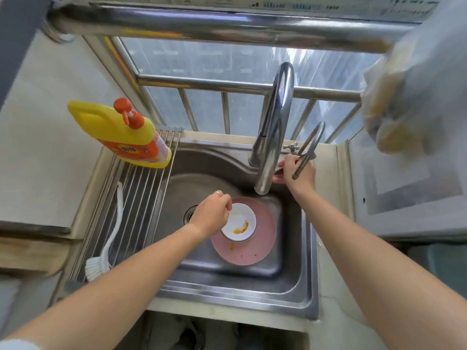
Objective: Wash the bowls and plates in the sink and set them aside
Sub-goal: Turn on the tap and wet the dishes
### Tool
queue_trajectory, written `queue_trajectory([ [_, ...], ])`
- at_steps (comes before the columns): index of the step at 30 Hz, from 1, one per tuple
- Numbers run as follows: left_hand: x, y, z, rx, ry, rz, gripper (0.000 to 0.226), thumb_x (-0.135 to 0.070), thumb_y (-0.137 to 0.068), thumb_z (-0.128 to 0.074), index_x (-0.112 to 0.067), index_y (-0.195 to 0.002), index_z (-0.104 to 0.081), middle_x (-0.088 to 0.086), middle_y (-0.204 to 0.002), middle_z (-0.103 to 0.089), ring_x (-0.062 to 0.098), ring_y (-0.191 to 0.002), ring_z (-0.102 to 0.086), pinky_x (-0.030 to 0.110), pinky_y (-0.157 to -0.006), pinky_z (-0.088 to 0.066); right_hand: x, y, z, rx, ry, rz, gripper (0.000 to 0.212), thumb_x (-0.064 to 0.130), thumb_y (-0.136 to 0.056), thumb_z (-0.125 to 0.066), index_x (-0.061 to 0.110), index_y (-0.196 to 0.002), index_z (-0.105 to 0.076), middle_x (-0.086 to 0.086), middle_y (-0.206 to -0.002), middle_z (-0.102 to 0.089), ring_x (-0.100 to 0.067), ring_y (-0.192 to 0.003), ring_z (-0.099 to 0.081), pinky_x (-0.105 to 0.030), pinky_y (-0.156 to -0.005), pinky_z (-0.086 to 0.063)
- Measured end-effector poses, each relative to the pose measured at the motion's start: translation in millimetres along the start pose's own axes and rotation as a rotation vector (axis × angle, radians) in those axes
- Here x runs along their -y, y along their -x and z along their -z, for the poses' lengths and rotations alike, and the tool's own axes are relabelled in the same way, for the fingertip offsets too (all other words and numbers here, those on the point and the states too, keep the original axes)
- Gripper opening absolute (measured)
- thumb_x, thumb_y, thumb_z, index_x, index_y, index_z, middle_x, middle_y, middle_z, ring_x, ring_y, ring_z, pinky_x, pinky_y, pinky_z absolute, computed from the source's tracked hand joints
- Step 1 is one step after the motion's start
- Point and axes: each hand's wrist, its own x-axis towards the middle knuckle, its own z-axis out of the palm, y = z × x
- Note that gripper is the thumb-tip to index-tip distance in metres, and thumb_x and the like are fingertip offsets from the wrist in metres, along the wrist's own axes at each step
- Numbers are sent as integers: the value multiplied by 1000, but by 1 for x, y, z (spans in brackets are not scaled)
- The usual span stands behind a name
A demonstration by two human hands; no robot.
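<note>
The left hand (211, 215) has its fingers curled on the rim of the white bowl (240, 222), at the bowl's 9 o'clock side; the right hand (297, 170) grips the tap lever beside the faucet (274, 127), at about 1 o'clock from the bowl. The bowl, with orange sauce in it, sits on the pink plate (249, 251) on the floor of the sink (293, 269); no water is seen running yet. If the lever opens too far, I think the stream may hit the bowl's curved wall and splash sauce outward; the wet bowl may also slip from a thin pinch. At 9 o'clock, the drying rack (141, 183) carries a yellow detergent bottle (121, 132) and a white brush (111, 238).
</note>
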Motion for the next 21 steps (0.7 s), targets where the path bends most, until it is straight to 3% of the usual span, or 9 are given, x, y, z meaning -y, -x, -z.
queue_trajectory([
  [4, 10, -2, 3, -7, 1, 34, 16, -7, -90, -49, -16, -90, -63, 0, -92, -53, 24, -80, -57, 40, -74, -51, -3, 5, 0, 12, 18, 21, 30, 16, -97, -42, 1, -88, -67, -10, -72, -74, -25, -62, -75, -55, -83, -60],
  [7, 13, -3, 5, -4, 2, 40, 17, -6, -90, -49, -15, -89, -63, 1, -92, -54, 25, -79, -57, 40, -74, -51, -2, 12, 0, 11, 43, 52, 35, 17, -100, -41, 11, -74, -64, 1, -61, -71, -18, -59, -74, -48, -84, -61],
  [9, 14, -4, 4, -1, 8, 36, 17, -6, -89, -49, -16, -89, -63, 0, -92, -53, 25, -79, -57, 41, -75, -51, 4, 18, 3, -6, 69, 75, 41, 13, -103, -40, 13, -65, -55, 2, -56, -62, -2, -46, -65, -23, -74, -59],
  [10, 15, -5, 3, 2, 10, 35, 17, -6, -89, -49, -16, -89, -63, 0, -92, -53, 24, -79, -57, 41, -75, -51, 7, 21, 3, -28, 99, 93, 44, 9, -104, -39, 13, -62, -50, 2, -57, -57, 4, -39, -58, -9, -60, -50],
  [11, 15, -6, 2, 6, 12, 34, 16, -6, -89, -50, -16, -89, -63, 0, -92, -53, 24, -79, -57, 41, -75, -51, 10, 25, 3, -48, 123, 120, 45, 7, -104, -38, 13, -60, -45, 3, -58, -52, 6, -35, -53, -5, -48, -40],
  [15, 14, -8, -2, 16, 25, 32, 16, -6, -89, -49, -16, -89, -62, 0, -92, -53, 25, -78, -56, 40, -76, -51, 14, 30, 5, -45, 126, 145, 46, 7, -106, -36, 15, -61, -42, 8, -50, -51, 9, -35, -50, -6, -45, -36],
  [21, 14, -10, -2, 16, 27, 18, 16, -6, -90, -49, -15, -91, -62, -1, -91, -51, 24, -78, -54, 37, -75, -49, 18, 36, 7, -37, 127, 140, 43, 8, -106, -38, 15, -64, -44, 3, -64, -50, 10, -36, -51, -5, -43, -36],
])
